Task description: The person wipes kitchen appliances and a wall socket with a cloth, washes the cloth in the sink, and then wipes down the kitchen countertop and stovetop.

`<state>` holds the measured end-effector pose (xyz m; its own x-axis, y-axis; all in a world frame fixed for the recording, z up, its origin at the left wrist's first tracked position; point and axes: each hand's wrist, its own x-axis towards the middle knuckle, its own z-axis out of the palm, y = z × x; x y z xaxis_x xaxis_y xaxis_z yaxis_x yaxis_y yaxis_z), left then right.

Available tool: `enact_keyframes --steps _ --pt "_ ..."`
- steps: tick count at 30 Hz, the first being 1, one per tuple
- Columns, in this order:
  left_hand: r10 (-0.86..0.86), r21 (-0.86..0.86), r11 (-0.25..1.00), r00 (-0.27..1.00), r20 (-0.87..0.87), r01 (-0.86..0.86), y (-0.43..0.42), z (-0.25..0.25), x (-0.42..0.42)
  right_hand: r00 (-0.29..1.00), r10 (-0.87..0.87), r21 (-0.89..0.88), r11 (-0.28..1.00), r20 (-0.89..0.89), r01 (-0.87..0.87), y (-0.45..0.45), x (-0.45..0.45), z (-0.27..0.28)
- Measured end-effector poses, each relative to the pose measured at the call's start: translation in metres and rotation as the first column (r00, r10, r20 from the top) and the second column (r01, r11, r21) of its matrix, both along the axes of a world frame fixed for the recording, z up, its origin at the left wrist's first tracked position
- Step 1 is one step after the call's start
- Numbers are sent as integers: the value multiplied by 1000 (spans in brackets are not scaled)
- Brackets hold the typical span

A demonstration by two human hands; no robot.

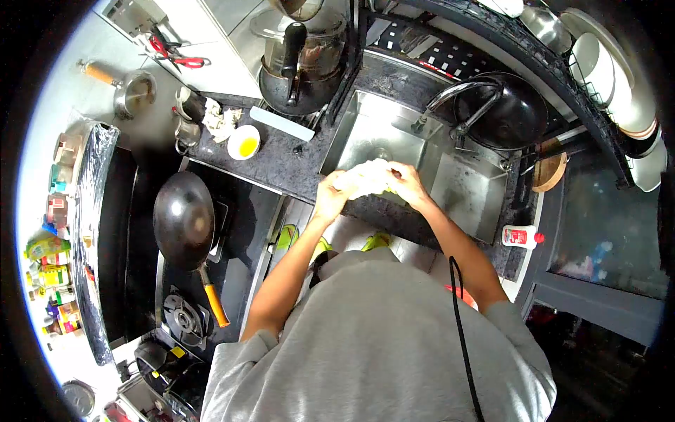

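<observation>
Between my hands, over the near edge of the steel sink [394, 107], is a white, bumpy thing [365, 178] with a yellowish tint at its lower right; its kind cannot be made out. My left hand [330, 198] grips its left end, fingers closed. My right hand [408, 186] pinches the other end. Behind them rises the bent black faucet [460, 88], its spout over the basin.
A white bowl of yellow liquid [244, 143] stands on the counter beside a crumpled white cloth [222, 121]. The wok [184, 219] sits on the stove at left. A white bottle with red cap [519, 237] lies right. A dish rack [603, 105] overhangs the sink.
</observation>
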<state>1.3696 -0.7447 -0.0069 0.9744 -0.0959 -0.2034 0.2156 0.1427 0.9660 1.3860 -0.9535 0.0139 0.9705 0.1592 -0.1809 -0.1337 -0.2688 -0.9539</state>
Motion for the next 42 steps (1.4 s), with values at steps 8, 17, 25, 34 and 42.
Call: enact_keyframes --steps 8,17,25,34,42 --pt "-110 317 948 965 237 31 75 -3 15 982 -110 342 926 -152 157 53 9 3" --pt "-108 46 994 979 171 102 84 8 7 985 171 -43 984 -4 -171 73 -22 14" --pt "-217 -137 967 976 -1 215 73 27 -1 982 82 202 978 -169 -47 63 -32 7" --pt "-352 208 925 924 146 319 73 1 -4 967 -162 501 832 -195 240 42 -46 -6" --pt "-420 128 901 907 15 415 66 13 -11 892 -267 464 778 -366 423 37 -55 -36"
